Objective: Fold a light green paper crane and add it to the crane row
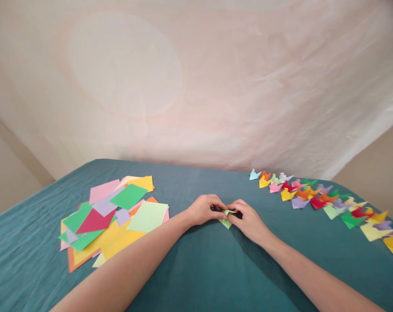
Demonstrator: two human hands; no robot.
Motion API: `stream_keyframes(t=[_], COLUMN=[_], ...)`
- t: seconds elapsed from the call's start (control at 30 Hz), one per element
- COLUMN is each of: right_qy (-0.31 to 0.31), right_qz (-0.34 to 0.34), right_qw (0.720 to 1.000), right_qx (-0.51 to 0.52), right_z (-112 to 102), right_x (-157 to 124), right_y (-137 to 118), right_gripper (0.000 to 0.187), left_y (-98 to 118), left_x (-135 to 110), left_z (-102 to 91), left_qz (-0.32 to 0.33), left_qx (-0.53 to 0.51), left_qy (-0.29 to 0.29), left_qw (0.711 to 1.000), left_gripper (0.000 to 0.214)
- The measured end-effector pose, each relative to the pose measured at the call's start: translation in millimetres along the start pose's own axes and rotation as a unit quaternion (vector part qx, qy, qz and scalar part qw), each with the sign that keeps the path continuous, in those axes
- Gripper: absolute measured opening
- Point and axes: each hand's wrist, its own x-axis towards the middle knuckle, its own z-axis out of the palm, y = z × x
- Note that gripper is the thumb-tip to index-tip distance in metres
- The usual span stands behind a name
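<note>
A small piece of light green folded paper (227, 222) is between my two hands, just above or on the cloth near the middle of the table. My left hand (205, 209) pinches its left side between thumb and fingers. From the other side, my right hand (247, 220) grips the right edge, fingers bent and thumb low. Creases and a downward-pointing corner show on the paper; its upper part is partly covered by my fingers.
Loose coloured paper sheets (118, 221) lie in an overlapping pile on the left. Rows of folded paper birds (318, 201) run along the right side of the table. A dark teal cloth (196, 268) covers the table, and a pale hanging sheet (209, 86) stands behind it.
</note>
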Motion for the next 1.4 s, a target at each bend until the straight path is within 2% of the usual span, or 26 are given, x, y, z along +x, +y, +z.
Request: stream_keyframes(t=[0.43, 0.6, 0.83, 1.07, 1.4], right_qy=[-0.024, -0.059, -0.071, -0.092, -0.106], right_qz=[0.000, -0.024, -0.035, -0.043, -0.056], right_qw=[1.000, 0.998, 0.997, 0.995, 0.993], right_qx=[0.016, 0.012, 0.009, 0.006, -0.005], right_z=[-3, -8, -12, -17, -19], right_x=[2, 0, -4, -6, -6], right_y=[2, 1, -2, -6, -4], right_gripper=[0.019, 0.021, 0.027, 0.017, 0.032], left_y=[-1, -1, -1, 5, 9], left_x=[2, 2, 2, 0, -3], left_z=[6.5, 6.9, 8.4, 13.1, 17.6], left_qz=[-0.038, -0.043, -0.042, -0.051, -0.041], left_qx=[0.005, 0.002, 0.017, 0.056, 0.114], left_qy=[0.028, 0.041, 0.049, 0.069, 0.092], left_qw=[0.999, 0.998, 0.998, 0.995, 0.988], left_gripper=[0.023, 0.023, 0.025, 0.025, 0.018])
